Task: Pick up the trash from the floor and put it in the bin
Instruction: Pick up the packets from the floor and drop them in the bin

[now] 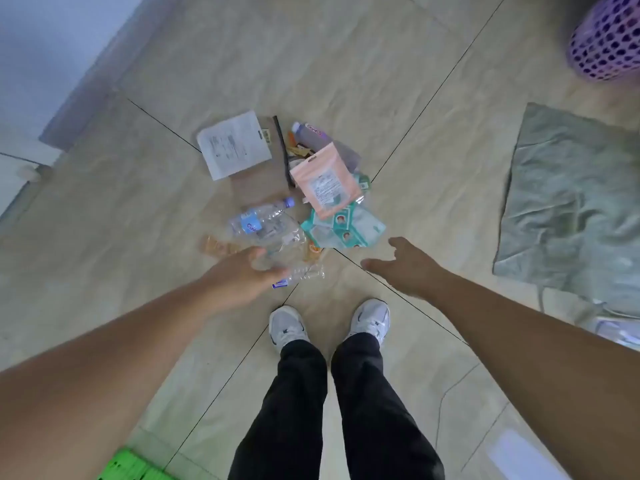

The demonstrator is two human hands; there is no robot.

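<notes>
Tiled floor (346, 81) holds the whole trash (294, 188) pile just beyond both hands; nothing is binned yet. Left hand (242, 275) and right hand (405, 265) reach open, empty. Bin (606, 39) sits far right.

The purple perforated bin (607, 39), far beyond the right grip (403, 263), is blurred and cut by the frame's corner. The left grip (242, 275) hides part of a crumpled clear bottle (273, 233).

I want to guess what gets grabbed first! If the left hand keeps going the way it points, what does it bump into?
Probably the crushed clear plastic bottle. The left hand reaches toward it, open, fingers already overlapping it in the picture, though height above it is unclear.
</notes>
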